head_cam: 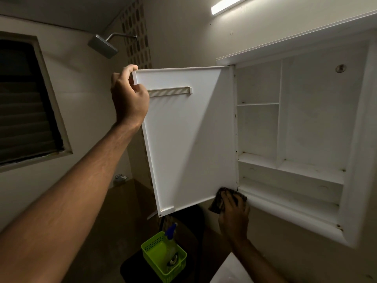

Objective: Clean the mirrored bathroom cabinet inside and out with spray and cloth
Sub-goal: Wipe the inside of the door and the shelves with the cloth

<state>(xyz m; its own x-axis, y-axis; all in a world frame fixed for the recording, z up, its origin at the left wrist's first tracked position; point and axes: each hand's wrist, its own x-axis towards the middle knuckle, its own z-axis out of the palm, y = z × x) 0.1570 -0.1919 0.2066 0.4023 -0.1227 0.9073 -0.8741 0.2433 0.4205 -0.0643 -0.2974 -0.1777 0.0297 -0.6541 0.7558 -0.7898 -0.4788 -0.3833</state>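
While left hand [128, 94] holds door [189, 135], cloth [219, 201] wipes btm hinge corner.

The room is enclosed by plain, light-coloured walls [183, 33]. A fluorescent tube light [228, 6] is mounted high on the wall and is lit; the remainder of the room is dimly illuminated. A square shower head [102, 46] on a bent metal arm is fixed near the corner. Beside it, a vertical panel of perforated ventilation blocks [135, 35] is set into the wall. A dark louvred window [24, 99] with a pale frame is located on the left wall. A small metal wall fitting [120, 178] is seen lower down.
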